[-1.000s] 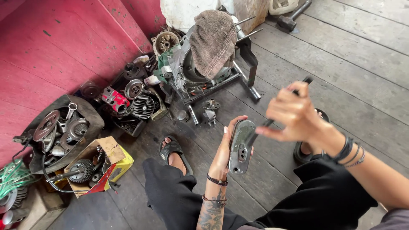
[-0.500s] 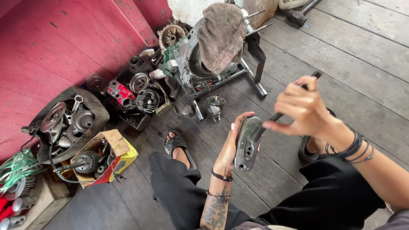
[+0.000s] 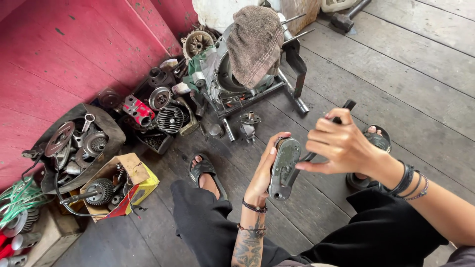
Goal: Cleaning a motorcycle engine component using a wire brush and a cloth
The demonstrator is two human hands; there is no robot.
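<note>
At centre frame, the left hand (image 3: 264,170) grips a grey oval metal engine cover (image 3: 284,168) upright, fingers wrapped around its back edge. The right hand (image 3: 341,143), just right of it, is closed around a slim black-handled tool (image 3: 329,131) touching the cover. Upper centre, a brown towel (image 3: 255,42) drapes an engine on a stand (image 3: 292,74).

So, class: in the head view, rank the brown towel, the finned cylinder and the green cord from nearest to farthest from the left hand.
1. Brown towel, up ahead of the left hand, on the engine.
2. Finned cylinder, to the left among the parts.
3. Green cord, at the far left edge.
</note>
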